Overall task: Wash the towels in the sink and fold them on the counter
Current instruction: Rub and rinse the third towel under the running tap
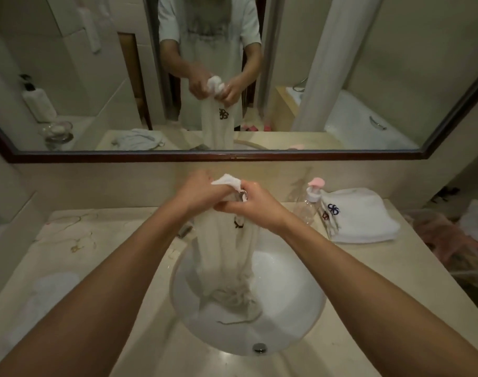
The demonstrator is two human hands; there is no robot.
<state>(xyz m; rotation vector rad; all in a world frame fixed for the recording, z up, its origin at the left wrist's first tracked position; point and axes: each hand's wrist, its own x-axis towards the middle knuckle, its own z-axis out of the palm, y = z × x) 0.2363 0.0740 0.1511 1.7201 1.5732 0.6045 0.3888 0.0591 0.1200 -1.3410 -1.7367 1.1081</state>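
Note:
A wet white towel (pixel 227 257) with a dark logo hangs from both my hands down into the white sink (pixel 295 295). Its lower end lies bunched in the basin. My left hand (pixel 197 193) grips the towel's top from the left. My right hand (pixel 253 202) grips it from the right, close against the left. A white tuft of the towel sticks up between them. A folded white towel (pixel 360 216) with a blue logo lies on the counter (pixel 83 257) at the right.
A clear bottle (pixel 307 205) with a pink pump top stands between the sink and the folded towel. A dark-framed mirror (pixel 69 104) covers the wall behind the counter. Pink and white cloth (pixel 450 235) lies beyond the counter's right end.

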